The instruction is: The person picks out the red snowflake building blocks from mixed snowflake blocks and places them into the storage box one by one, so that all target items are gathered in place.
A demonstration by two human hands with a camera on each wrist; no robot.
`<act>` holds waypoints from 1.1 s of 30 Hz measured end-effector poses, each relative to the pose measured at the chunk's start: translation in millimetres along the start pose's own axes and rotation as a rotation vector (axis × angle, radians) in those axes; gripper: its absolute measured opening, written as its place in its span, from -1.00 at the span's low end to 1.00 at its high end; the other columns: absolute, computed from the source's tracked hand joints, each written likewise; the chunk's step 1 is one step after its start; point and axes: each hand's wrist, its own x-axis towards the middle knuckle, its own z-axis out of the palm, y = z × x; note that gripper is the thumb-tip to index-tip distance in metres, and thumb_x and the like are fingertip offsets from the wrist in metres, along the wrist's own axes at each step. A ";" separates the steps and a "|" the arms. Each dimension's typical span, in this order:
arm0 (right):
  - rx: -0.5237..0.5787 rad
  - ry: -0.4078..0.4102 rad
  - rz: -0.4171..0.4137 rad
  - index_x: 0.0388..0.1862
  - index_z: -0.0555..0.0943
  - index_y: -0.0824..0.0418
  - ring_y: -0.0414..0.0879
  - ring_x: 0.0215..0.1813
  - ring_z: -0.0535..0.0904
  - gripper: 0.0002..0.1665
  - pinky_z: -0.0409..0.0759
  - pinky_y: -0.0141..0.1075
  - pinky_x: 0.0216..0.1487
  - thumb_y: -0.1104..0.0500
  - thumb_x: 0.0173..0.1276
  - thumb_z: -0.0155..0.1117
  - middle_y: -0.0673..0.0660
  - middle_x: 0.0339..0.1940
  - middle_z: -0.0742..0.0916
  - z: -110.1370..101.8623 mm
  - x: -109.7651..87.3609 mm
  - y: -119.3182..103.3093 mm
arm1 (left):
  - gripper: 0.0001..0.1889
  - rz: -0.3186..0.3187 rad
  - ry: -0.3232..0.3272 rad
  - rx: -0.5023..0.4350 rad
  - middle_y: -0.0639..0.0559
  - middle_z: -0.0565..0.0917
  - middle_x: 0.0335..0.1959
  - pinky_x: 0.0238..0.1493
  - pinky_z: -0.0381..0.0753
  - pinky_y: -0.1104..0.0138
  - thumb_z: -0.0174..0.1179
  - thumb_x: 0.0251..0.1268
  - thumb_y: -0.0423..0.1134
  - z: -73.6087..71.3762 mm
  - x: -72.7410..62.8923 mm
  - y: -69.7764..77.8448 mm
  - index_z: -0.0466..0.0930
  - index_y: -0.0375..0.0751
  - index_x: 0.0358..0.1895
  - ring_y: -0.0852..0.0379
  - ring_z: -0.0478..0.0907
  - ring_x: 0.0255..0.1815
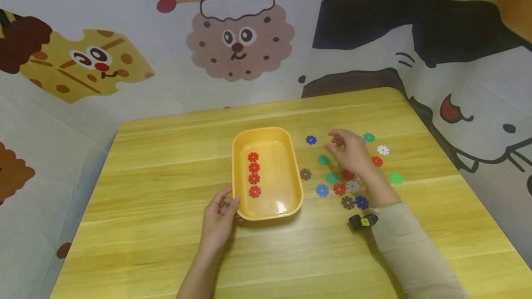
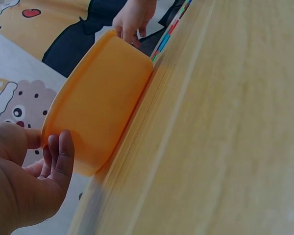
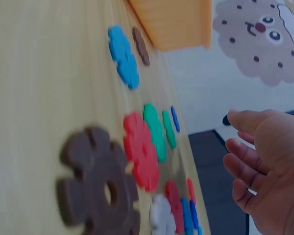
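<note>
A yellow plastic tray [image 1: 296, 174] lies on the table, with several red snowflake discs [image 1: 254, 178] lined up in a column in its left half. My left hand [image 1: 220, 213] grips the tray's near left corner, thumb at the rim and fingers against the outer wall [image 2: 95, 98]. To the right of the tray, my right hand [image 1: 352, 153] hovers over scattered snowflake discs. In the right wrist view its thumb and loosely bent fingers [image 3: 245, 169] stand apart, with nothing between them. A dark blue disc [image 1: 311, 140] and a green disc [image 1: 323, 160] lie nearest its fingertips.
More discs surround the right hand: a brown disc [image 1: 305, 174] beside the tray, a light blue disc [image 1: 322, 190], a white disc [image 1: 383, 150] and a bright green disc [image 1: 396, 178] farthest right. A cartoon-printed cloth [image 1: 166, 82] hangs behind the wooden table [image 1: 166, 165].
</note>
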 end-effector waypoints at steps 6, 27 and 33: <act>-0.017 -0.007 0.015 0.21 0.53 0.42 0.22 -0.04 0.62 -0.52 0.67 0.13 0.04 0.18 0.43 0.35 0.36 -0.05 0.69 -4.6 -0.2 14.0 | -0.58 -0.008 0.002 0.000 -0.30 0.55 -0.19 -0.34 0.80 0.30 0.13 0.51 -0.40 -0.1 0.1 0.1 0.39 -0.38 0.36 0.13 0.64 -0.41; -0.213 -0.127 0.165 0.19 0.60 0.39 0.30 0.11 0.51 -0.53 0.46 0.26 0.24 0.08 0.47 0.31 0.36 0.04 0.64 -10.0 -1.0 28.4 | -0.57 0.021 -0.007 0.004 -0.27 0.56 -0.21 -0.36 0.78 0.33 0.13 0.53 -0.36 -0.8 -1.2 1.4 0.37 -0.45 0.36 0.16 0.63 -0.42; -0.221 -0.143 0.115 0.05 0.69 0.35 0.20 -0.02 0.54 -0.63 0.55 0.14 0.09 0.10 0.42 0.38 0.30 -0.08 0.67 -8.3 -0.6 26.8 | -0.58 0.018 -0.006 0.008 -0.29 0.56 -0.22 -0.36 0.78 0.33 0.13 0.52 -0.37 -1.3 -0.9 0.4 0.38 -0.43 0.35 0.15 0.64 -0.43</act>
